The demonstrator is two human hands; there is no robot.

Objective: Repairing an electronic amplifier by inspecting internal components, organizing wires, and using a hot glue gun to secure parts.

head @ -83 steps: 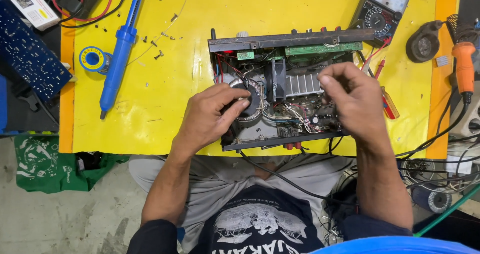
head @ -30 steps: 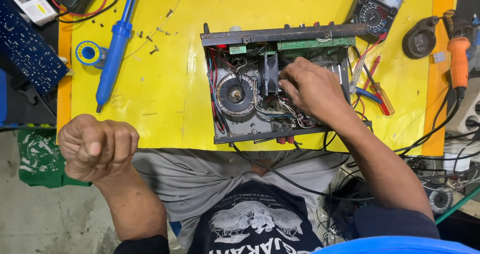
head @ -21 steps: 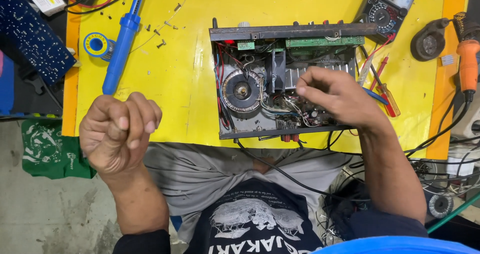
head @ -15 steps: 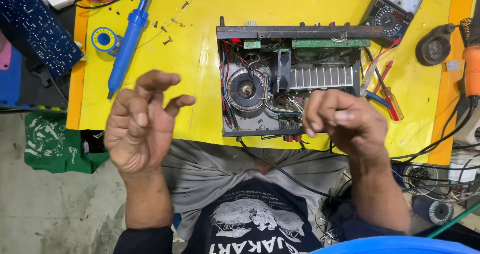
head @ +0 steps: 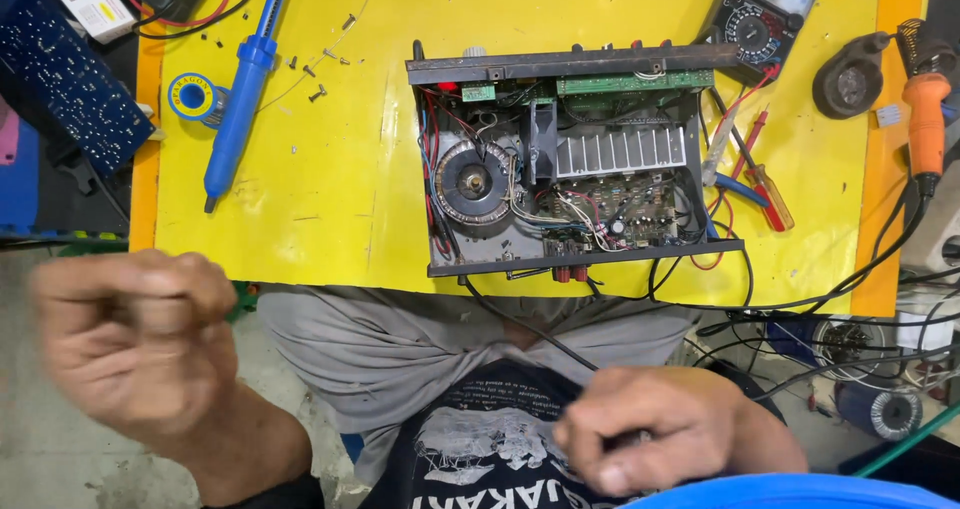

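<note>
Yellow tabletop (head: 300,199) carries the opened amplifier (head: 570,159), cover off, circuitry exposed, untouched. Left hand (head: 135,344) at 8 o'clock is blurred, curled; its contents cannot be told. Right hand (head: 650,444) at 5 o'clock is fisted, contents hidden.

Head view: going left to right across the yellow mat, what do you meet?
Solder spool → blue soldering iron → loose screws → opened amplifier chassis → red-handled screwdriver → round black part → orange-handled tool.
</note>
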